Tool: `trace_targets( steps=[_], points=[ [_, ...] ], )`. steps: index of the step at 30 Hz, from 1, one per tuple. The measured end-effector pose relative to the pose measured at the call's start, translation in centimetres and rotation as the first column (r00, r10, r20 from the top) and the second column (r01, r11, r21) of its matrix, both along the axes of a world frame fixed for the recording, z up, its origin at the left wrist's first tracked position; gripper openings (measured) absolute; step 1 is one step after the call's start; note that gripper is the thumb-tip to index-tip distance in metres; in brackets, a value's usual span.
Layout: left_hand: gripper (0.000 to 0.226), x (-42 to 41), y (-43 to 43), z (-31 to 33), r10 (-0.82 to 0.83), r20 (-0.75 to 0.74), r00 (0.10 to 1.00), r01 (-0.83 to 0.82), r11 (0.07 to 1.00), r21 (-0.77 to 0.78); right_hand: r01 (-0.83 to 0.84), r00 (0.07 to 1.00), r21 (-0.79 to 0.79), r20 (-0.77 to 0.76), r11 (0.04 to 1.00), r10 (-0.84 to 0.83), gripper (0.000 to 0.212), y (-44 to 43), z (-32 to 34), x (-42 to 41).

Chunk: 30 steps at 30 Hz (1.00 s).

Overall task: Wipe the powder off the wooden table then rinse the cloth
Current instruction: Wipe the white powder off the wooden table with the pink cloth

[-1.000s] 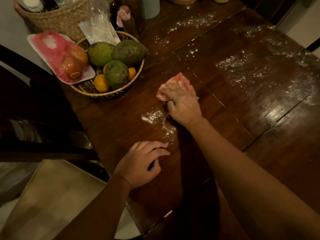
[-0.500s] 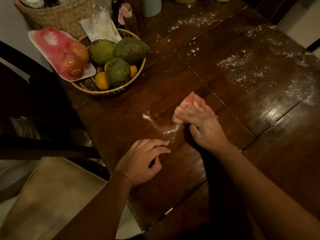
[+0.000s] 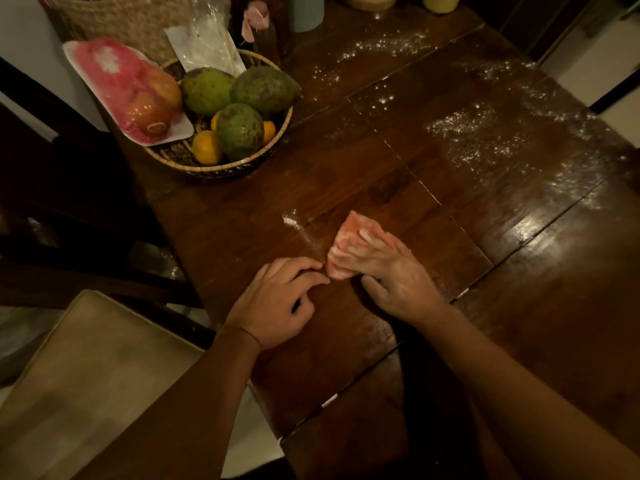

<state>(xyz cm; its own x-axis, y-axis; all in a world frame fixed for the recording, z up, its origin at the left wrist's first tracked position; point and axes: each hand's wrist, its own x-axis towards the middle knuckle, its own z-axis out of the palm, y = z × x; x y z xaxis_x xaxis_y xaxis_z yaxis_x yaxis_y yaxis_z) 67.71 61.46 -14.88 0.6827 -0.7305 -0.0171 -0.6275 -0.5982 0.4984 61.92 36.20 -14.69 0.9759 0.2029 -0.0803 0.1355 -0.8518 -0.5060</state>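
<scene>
My pink cloth (image 3: 346, 244) lies bunched on the wooden table (image 3: 398, 174), in from its left edge. Its long axis runs away from me, and the narrower end points to the far end of the table. My right hand (image 3: 391, 275) presses it down with straight, spread fingers, the thumb out on the wood. My left hand (image 3: 277, 303) rests beside it, loosely curled and gripping nothing, fingertips just short of the cloth. A thin streak of powder (image 3: 294, 223) runs from the cloth's left side. More powder (image 3: 478, 133) is scattered towards the far right corner. A wicker fruit basket (image 3: 242, 164) of avocados (image 3: 239, 129) and oranges (image 3: 206, 147) stands at the left edge, a foam tray (image 3: 173, 133) leaning on it. The cloth looks crumpled and mottled pale.
</scene>
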Motion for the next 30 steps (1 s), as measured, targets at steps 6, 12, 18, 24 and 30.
trace_targets(
  steps=[6, 12, 18, 24, 30],
  points=[
    [0.039, 0.0, 1.2, -0.6, 0.255, -0.003, 0.967, -0.255, 0.967, -0.026, 0.29, 0.956, -0.054, -0.027, 0.956, -0.292, 0.059, -1.0, -0.1, 0.7],
    [0.041, 2.2, 3.4, 0.0, 0.406, 0.033, 0.913, -0.407, 0.913, 0.013, -0.192, 0.981, -0.042, 0.019, 0.98, 0.193, 0.055, 1.3, -0.5, -4.2],
    [0.038, 2.2, 3.1, 0.1, 0.472, -0.053, 0.88, -0.474, 0.88, -0.039, 0.31, 0.951, -0.078, 0.036, 0.948, -0.308, 0.054, 3.2, -0.9, -0.3],
    [0.037, 2.3, 3.4, -0.1, 0.482, -0.08, 0.873, -0.488, 0.868, -0.093, -0.152, 0.982, 0.042, 0.116, 0.988, 0.146, 0.055, 4.7, -1.0, -4.4],
    [0.036, 2.5, 3.3, 0.1, 0.496, -0.095, 0.863, -0.504, 0.858, -0.101, 0.245, 0.969, -0.004, 0.014, 0.97, -0.245, 0.05, 4.2, -0.5, 0.3]
  ],
)
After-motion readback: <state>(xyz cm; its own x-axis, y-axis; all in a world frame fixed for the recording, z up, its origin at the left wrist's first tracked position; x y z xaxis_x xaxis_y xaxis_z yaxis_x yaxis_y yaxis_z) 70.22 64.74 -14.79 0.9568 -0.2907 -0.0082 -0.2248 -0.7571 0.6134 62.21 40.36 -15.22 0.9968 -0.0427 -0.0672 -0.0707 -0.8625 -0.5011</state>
